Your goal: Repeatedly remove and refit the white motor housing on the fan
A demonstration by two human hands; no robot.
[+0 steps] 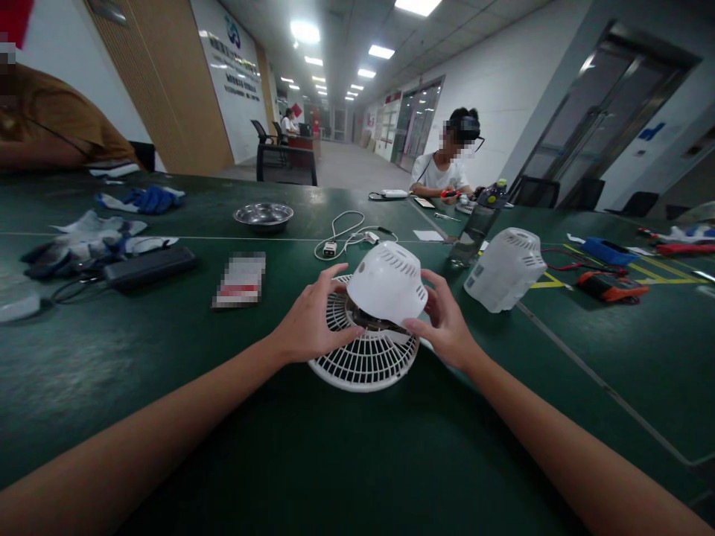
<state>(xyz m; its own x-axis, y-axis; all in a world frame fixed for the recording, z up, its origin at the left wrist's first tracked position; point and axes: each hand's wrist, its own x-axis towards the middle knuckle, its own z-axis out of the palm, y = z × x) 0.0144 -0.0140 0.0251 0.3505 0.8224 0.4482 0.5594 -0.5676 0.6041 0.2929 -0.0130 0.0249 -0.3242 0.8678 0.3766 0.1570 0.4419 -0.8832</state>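
Observation:
A white fan motor cover (386,279) with vent slots sits tilted over the back of a round white fan grille (363,368). My left hand (313,316) curves around the cover's left side, thumb at its lower edge. From the right, my right hand (444,320) grips the cover's rim between thumb and fingers. Dark parts show in the gap under the cover's near edge; I cannot make out what they are. The grille lies flat on the green table (313,447). Just right of my right hand stands another white plastic housing (503,272) with vents.
A water bottle (479,227) stands behind the housing. A white cable (351,234), a steel bowl (264,216) and a small box (241,281) lie beyond my left hand. Gloves (83,242) and a black power strip (150,268) are left; an orange multimeter (611,286) is right. A co-worker (444,167) sits opposite.

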